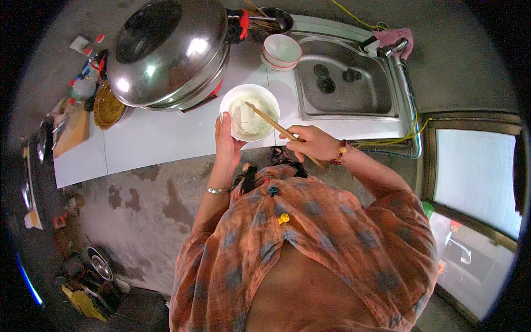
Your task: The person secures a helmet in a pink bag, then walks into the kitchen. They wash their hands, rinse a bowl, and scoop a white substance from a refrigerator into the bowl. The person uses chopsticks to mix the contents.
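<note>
My left hand grips a white bowl by its near left side, thumb over the rim. Inside the bowl lies a pale, cream-white powder or paste; which of these I cannot tell. Wooden chopsticks slant down into it, their tips touching the pale stuff. The fingers of my right hand are closed around the chopsticks, right of the bowl and over the counter's front edge. The bowl is at the front of the white counter; whether it rests there or is held just above is unclear.
A large steel pot with a domed lid stands at the back left. Stacked bowls sit beside a steel sink. A dark pan is behind them. Leftward are a brown dish and a wooden cutting board.
</note>
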{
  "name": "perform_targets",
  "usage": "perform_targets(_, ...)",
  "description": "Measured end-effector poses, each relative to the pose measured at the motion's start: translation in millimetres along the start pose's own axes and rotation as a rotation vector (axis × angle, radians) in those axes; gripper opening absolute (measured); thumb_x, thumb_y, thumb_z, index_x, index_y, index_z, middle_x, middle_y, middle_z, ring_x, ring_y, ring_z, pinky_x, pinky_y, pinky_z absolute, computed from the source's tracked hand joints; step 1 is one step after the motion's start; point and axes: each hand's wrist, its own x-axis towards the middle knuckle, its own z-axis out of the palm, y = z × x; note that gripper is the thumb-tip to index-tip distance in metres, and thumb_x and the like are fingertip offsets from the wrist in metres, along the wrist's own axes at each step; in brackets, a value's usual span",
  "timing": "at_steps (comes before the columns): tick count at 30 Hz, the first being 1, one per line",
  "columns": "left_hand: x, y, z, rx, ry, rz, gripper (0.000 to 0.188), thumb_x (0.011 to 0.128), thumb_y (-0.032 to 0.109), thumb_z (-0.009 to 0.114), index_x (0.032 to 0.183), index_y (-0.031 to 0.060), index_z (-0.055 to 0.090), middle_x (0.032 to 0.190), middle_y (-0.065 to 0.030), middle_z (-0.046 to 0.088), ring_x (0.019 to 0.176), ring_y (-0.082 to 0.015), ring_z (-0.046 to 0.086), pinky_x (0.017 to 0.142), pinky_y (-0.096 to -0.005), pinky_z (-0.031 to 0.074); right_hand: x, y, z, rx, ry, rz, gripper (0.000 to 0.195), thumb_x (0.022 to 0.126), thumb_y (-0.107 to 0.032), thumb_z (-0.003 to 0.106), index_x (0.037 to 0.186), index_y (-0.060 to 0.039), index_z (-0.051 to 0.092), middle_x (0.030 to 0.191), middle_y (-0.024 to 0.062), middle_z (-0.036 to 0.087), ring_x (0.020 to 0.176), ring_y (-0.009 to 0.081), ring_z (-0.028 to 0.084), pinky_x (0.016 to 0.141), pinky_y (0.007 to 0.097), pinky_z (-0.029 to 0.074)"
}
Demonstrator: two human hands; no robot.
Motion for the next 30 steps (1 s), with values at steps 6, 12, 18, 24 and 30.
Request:
perform_targets(6, -20, -9, -15, 0.067, 0.021, -0.062, 0.055, 0.093, 0.05, 0.047, 0.128, 0.0091, 0.037, 0.122, -0.0104, 0.052, 0.106, -0.0231, 0.058, 0.08, -0.038, 0.053, -25, -17, 32, 0.052, 0.009, -0.034, 0.048, 0.09, -0.017, 0.055, 0.136, -0.0133, 0.043, 0.068, 0.0025, 0.06, 0.059, 0.0074, 0.056, 0.052, 0.0238, 0.044)
perform_targets(12, -32, -10, -1, 0.115, -0.093, -0.083, 0.058, 0.092, 0.052, 0.048, 0.129, 0.0077, 0.037, 0.124, -0.0113, 0.05, 0.107, -0.0223, 0.057, 0.079, -0.0363, 0.051, -32, -17, 24, 0.603, -0.212, -0.041, 0.032, 0.094, -0.026, 0.05, 0.119, -0.0063, 0.056, 0.077, 0.0052, 0.063, 0.055, 0.007, 0.05, 0.051, 0.0198, 0.039)
perform_targets(18, -33, -23, 14, -0.027, -0.108, -0.155, 0.061, 0.092, 0.051, 0.048, 0.132, 0.0074, 0.034, 0.126, -0.0129, 0.049, 0.113, -0.0254, 0.054, 0.086, -0.0413, 0.052, -41, -45, 18, 1.25, 0.01, -0.339, 0.046, 0.092, -0.032, 0.052, 0.126, -0.0024, 0.046, 0.109, 0.0158, 0.062, 0.078, 0.0141, 0.058, 0.069, 0.0271, 0.045)
perform_targets(24, -44, -23, 36, 0.056, -0.087, -0.162, 0.07, 0.09, 0.056, 0.048, 0.138, 0.0076, 0.033, 0.137, -0.013, 0.043, 0.124, -0.0277, 0.046, 0.094, -0.047, 0.046, -42, 8, -20, 0.352, 0.548, -0.281, 0.028, 0.09, -0.017, 0.058, 0.112, -0.0021, 0.063, 0.077, 0.0061, 0.064, 0.071, 0.0109, 0.058, 0.059, 0.0244, 0.044)
perform_targets(30, -51, -26, 43, 0.037, -0.085, -0.069, 0.063, 0.09, 0.053, 0.051, 0.131, 0.0077, 0.035, 0.128, -0.0125, 0.048, 0.114, -0.026, 0.054, 0.085, -0.0429, 0.052, -78, 17, -21, -0.187, 0.64, -0.586, 0.016, 0.083, -0.004, 0.063, 0.098, -0.0042, 0.068, 0.088, 0.0104, 0.065, 0.082, 0.0197, 0.062, 0.074, 0.03, 0.049)
